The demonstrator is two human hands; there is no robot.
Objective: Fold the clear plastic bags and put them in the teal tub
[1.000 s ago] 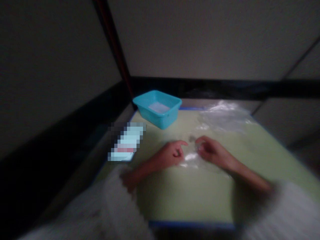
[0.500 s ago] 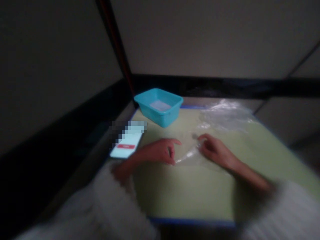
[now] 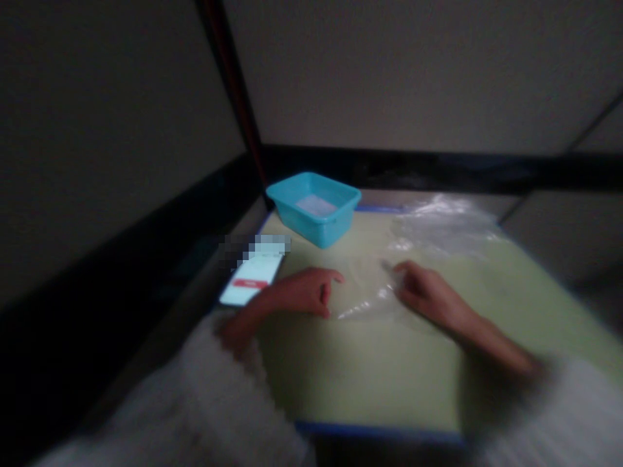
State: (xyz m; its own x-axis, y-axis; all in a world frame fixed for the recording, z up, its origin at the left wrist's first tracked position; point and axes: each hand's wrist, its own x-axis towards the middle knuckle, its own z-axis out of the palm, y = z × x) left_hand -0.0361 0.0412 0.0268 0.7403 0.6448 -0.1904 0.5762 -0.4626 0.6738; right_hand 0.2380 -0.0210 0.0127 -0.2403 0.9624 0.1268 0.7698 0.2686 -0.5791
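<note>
A clear plastic bag (image 3: 374,299) lies flat on the yellow-green tabletop, with shiny creases along its near side. My left hand (image 3: 311,292) rests at the bag's left edge, its index finger and thumb spread in a C with nothing visible between them. On the right side, my right hand (image 3: 426,292) has its fingers curled at the bag, index finger pointing left. Just off that fingertip is a small grey spot (image 3: 386,264), too blurred to name. The dim light hides how the right fingertips meet the plastic.
A turquoise plastic basket (image 3: 324,230) with something pale inside stands at the back left. A lit phone (image 3: 253,272) lies near the left edge of the table (image 3: 379,383). More crumpled clear plastic (image 3: 448,224) is heaped at the back right. Walls rise behind and left.
The whole view has shifted slightly. My left hand has drawn a little to the left, away from the bag's edge; my right hand has moved slightly to the right.
</note>
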